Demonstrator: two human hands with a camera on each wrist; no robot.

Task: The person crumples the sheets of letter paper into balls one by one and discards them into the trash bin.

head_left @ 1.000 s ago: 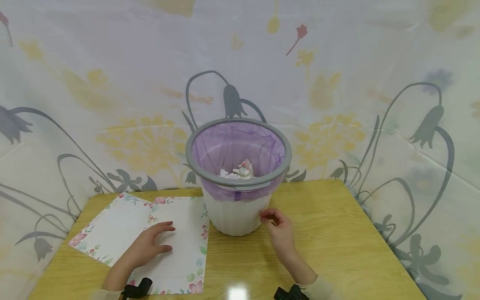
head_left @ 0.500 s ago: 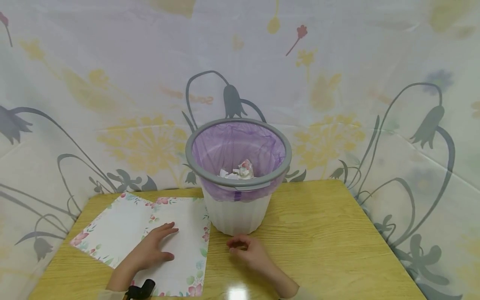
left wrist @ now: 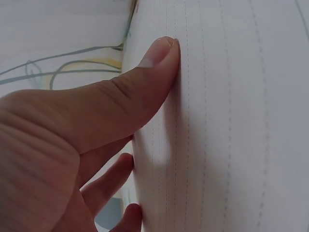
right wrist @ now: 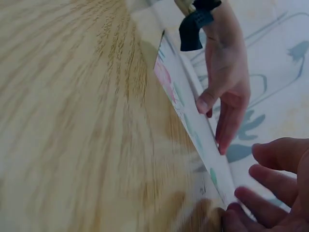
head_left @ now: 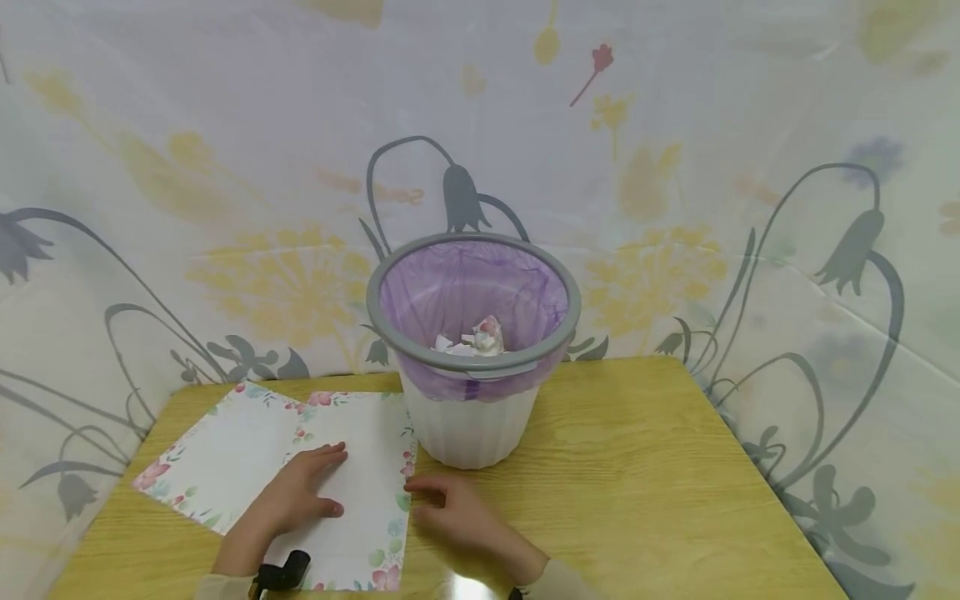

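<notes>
The bin [head_left: 471, 429] holds crumpled paper [head_left: 487, 337] — sheets [head_left: 369, 467] beside it.

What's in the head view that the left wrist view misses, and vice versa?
Head only: the bin with its purple liner and crumpled paper inside, plus the right hand by the edge of the nearer sheet.

Left wrist only: dashed lines on the paper under the left hand; they can't be made out from the head.

Both: the left hand, the nearer sheet, and part of the patterned backdrop.
</notes>
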